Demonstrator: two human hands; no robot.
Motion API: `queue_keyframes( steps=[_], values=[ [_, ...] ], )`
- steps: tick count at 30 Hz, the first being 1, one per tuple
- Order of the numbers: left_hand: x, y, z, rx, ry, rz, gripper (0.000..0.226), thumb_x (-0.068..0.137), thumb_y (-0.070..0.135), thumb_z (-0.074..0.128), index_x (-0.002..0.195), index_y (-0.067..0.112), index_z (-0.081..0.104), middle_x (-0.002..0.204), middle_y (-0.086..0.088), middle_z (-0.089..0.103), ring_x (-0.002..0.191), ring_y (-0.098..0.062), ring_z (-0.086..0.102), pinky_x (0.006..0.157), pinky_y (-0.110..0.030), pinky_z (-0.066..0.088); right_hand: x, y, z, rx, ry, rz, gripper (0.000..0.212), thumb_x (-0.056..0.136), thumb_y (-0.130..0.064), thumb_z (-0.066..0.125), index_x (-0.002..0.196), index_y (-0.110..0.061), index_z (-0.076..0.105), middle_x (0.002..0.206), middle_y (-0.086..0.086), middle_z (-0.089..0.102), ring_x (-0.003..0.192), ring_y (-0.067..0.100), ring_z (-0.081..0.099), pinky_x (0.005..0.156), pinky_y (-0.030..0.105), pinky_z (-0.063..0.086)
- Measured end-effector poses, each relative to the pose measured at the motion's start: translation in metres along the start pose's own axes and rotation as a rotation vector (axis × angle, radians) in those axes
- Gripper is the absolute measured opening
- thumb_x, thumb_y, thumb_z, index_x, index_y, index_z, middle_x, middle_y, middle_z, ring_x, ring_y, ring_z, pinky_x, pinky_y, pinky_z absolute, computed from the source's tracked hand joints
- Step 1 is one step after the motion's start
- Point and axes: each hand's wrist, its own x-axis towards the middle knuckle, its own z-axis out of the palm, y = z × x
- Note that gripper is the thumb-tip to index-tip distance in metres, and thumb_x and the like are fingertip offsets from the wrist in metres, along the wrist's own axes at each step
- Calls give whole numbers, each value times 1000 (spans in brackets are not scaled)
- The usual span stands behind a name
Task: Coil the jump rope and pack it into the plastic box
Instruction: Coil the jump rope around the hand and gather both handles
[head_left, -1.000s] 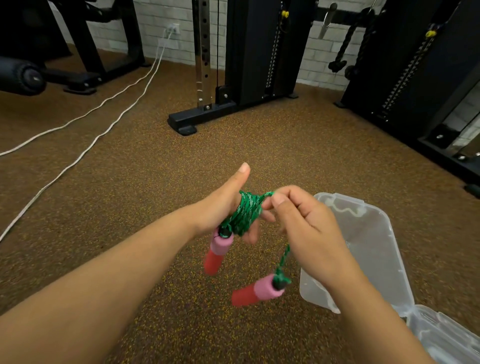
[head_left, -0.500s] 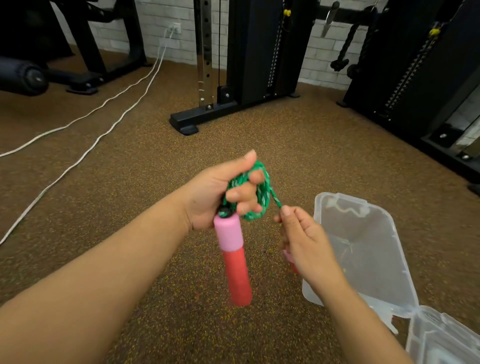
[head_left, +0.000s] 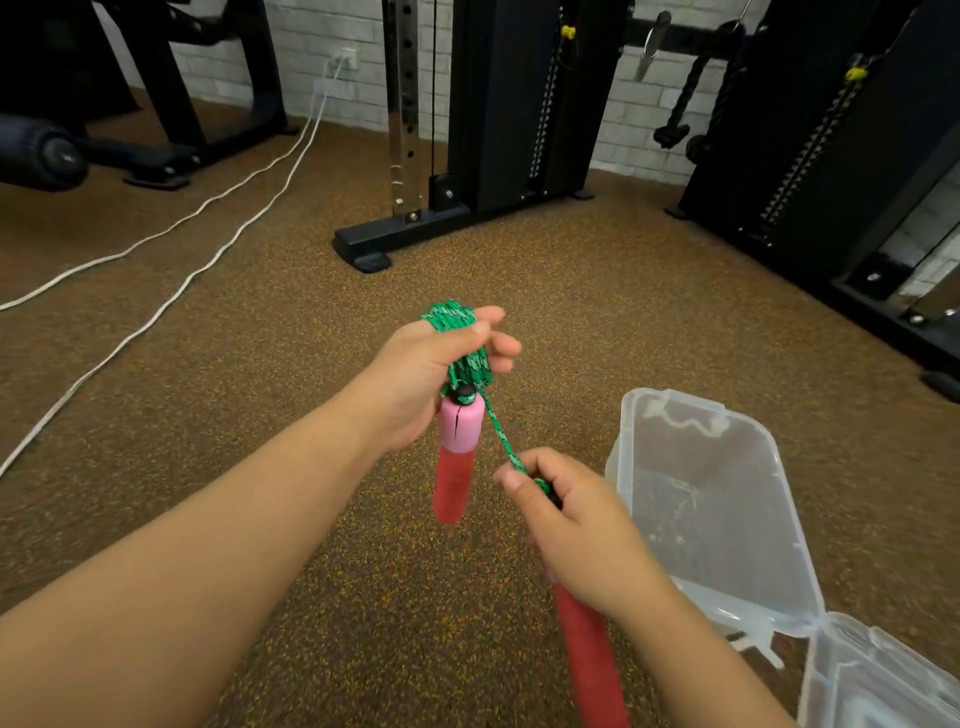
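Note:
The green jump rope (head_left: 464, 347) is wound in a tight coil around my left hand (head_left: 426, 374), which is closed on it above the floor. One pink-and-red handle (head_left: 456, 457) hangs straight down from that coil. A short taut stretch of rope runs down to my right hand (head_left: 576, 525), which grips the top of the second handle (head_left: 589, 660); its red end points down toward me. The clear plastic box (head_left: 722, 519) lies open on the floor to the right of my right hand, with its lid (head_left: 883, 680) folded out at the lower right.
Brown speckled rubber floor all around. Two white cables (head_left: 171, 291) run across the floor at left. A black weight machine base (head_left: 384, 244) stands ahead, another black rack (head_left: 831, 197) at right, and a bench frame (head_left: 156, 156) at far left.
My left hand has risen and turned, so the coil sits higher and its handle hangs straight down. My right hand dropped toward me, now gripping the second handle and pulling the rope taut.

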Motion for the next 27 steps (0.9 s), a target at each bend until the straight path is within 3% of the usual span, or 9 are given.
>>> queue_keyframes(
  steps=[4,6,8,12,15,18,21,24,27],
  values=[
    [-6,-4,9,501,-53,51,25,97,17,45,119,14,56,85,-3,72,77,-26,66,75,-28,54,1,-16,-10,-237,14,-208,17,85,-46,52,87,-30,59,77,-14,50,75,6,53,63,17,41],
    [-11,-7,10,635,-134,12,23,95,32,47,108,20,61,80,-17,69,58,-35,55,57,-43,49,3,-21,-17,-289,45,-252,18,85,-45,53,93,-31,61,83,-16,52,76,3,55,65,15,43],
    [-13,-6,11,725,-202,-12,34,93,46,44,93,19,66,64,-29,58,47,-30,51,48,-37,44,4,-22,-24,-329,102,-298,16,84,-41,56,94,-31,62,86,-14,56,75,3,56,65,16,44],
    [-16,1,17,833,-294,-83,60,85,66,39,62,15,60,50,-7,61,44,-22,57,49,-26,47,4,-25,-34,-109,194,-260,25,75,-26,77,85,-33,55,81,-19,62,70,3,57,66,16,43],
    [-17,8,20,769,-465,-196,66,77,75,35,59,17,57,45,-2,53,44,-17,53,53,-24,46,5,-24,-35,98,196,-197,35,66,-30,82,83,-33,51,79,-15,61,64,5,54,66,24,47],
    [-14,13,20,630,-613,-309,54,70,67,48,66,15,63,43,0,47,45,-16,52,56,-24,48,4,-22,-32,539,157,-103,51,54,-37,86,95,-34,55,95,14,61,69,30,59,69,48,51],
    [-13,11,15,540,-745,-363,29,66,39,67,52,16,60,37,4,46,40,-12,50,60,-24,48,2,-14,-30,584,6,15,68,55,-41,83,118,-34,56,96,11,63,79,18,57,69,28,48],
    [-15,5,10,475,-817,-408,26,63,23,70,52,9,51,36,5,46,40,-10,50,58,-19,47,-1,-13,-29,684,-294,66,54,71,-10,73,121,-20,59,109,-5,73,100,8,66,84,19,50],
    [-15,2,8,363,-863,-442,21,63,15,66,53,7,50,38,7,50,42,-8,53,53,-15,44,-3,-16,-24,667,-440,23,38,74,6,61,111,2,60,96,-5,75,95,6,67,81,16,50]
  ],
)
